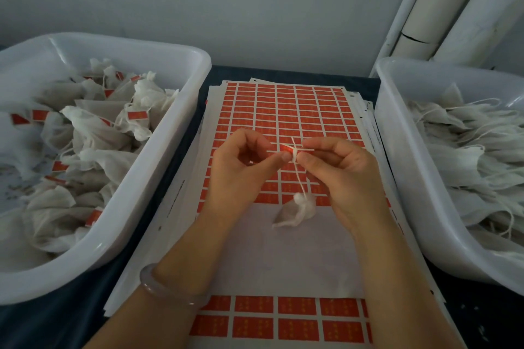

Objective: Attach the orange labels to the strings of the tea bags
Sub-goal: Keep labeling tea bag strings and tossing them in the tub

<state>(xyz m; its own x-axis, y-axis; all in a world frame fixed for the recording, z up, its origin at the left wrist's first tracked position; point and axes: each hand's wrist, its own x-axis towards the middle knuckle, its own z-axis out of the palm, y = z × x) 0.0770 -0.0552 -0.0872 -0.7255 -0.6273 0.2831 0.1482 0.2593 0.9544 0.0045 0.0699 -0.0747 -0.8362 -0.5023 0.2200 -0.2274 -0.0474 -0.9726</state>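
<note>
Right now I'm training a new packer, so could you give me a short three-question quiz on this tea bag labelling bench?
1. True or false: the white tub on the left holds tea bags that already bear orange labels.
2. What do the left hand and the right hand pinch between them? A) an orange label at the string of a tea bag; B) a tub's rim; C) a pen.
3. Fill the gap: the tea bags in the white tub on the right show strings but no ____.
Key: 1 true; 2 A; 3 labels.
</note>
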